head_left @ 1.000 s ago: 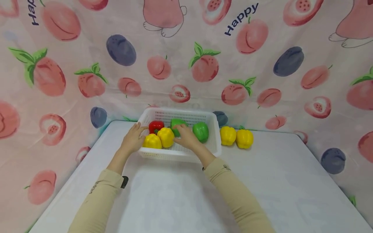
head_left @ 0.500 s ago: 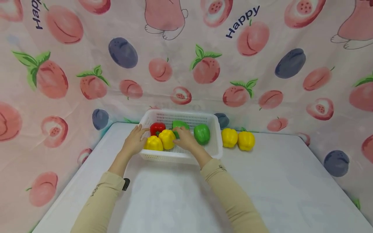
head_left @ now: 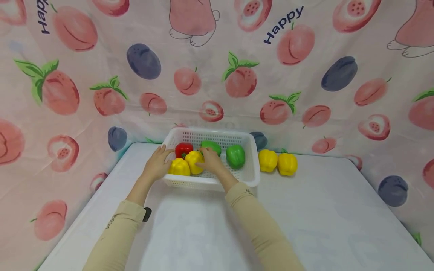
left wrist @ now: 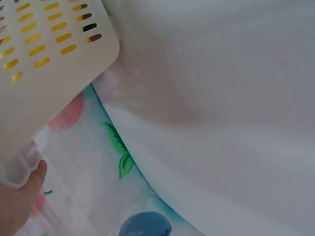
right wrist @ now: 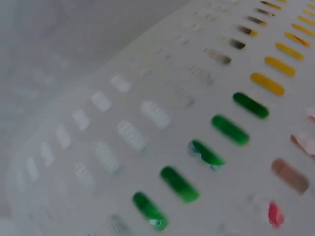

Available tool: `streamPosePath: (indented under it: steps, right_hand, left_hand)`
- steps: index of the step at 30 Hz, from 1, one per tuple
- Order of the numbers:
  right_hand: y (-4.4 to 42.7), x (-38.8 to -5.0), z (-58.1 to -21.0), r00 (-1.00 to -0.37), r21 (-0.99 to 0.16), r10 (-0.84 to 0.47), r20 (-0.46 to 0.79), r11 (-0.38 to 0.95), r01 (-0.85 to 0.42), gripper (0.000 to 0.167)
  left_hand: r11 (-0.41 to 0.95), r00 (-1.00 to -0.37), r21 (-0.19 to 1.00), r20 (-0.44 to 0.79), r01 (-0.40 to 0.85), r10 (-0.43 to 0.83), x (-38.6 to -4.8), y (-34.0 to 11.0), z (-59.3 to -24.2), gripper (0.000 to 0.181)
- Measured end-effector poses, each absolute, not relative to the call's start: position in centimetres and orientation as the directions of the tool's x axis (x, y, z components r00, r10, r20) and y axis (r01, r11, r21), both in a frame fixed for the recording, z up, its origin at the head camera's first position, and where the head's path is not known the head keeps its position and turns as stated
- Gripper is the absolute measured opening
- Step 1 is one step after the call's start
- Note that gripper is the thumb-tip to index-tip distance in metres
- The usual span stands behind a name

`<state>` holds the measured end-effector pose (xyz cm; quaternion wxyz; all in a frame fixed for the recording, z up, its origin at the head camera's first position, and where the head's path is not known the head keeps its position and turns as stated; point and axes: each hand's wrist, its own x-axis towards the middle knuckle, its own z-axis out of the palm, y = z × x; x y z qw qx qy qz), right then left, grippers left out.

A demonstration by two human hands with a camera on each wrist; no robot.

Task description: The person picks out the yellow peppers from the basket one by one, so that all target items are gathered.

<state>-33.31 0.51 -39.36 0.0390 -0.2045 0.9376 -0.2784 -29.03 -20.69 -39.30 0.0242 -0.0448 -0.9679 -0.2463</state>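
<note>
In the head view, a white plastic basket [head_left: 207,184] stands at the back of the table. My left hand [head_left: 156,163] grips its left rim; in the left wrist view the fingers [left wrist: 37,179] lie against that rim. My right hand [head_left: 211,162] is inside the basket, thumb and fingers spread at the right side of a yellow bell pepper [head_left: 193,160]; firm contact cannot be told. Beside that pepper sit another yellow bell pepper [head_left: 179,168] and a red bell pepper [head_left: 184,149]. A green pepper [head_left: 211,146] lies behind my right hand, with a green bell pepper [head_left: 235,156] farther right.
Two yellow bell peppers [head_left: 268,161] stand on the white tabletop [head_left: 322,210], just right of the basket. A fruit-printed cloth [head_left: 217,75] hangs close behind. The right wrist view shows the basket's slotted wall [right wrist: 162,147] blurred and very near.
My right hand has moved left, from beside the green pepper to the right-hand yellow pepper in the basket. My left hand stays at the rim. The camera view has shifted slightly.
</note>
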Motion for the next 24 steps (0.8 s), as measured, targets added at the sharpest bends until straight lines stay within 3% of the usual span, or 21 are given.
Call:
streamPosePath:
  steps: [13,24]
  right_hand:
    - [-0.8,-34.3,-39.8,-0.898,-0.562,-0.436,0.053,0.731,-0.388,0.060]
    - [-0.8,-34.7,-40.2,-0.865,-0.509,-0.502,0.003,0.744,-0.434,0.063]
  left_hand:
    - [0.884,-0.993,0.454,0.068,0.113,0.093,-28.9,-20.6,-39.0,0.048]
    - [0.879,-0.991,0.460,0.087,0.126,0.097,-28.7,-20.7,-39.3,0.048]
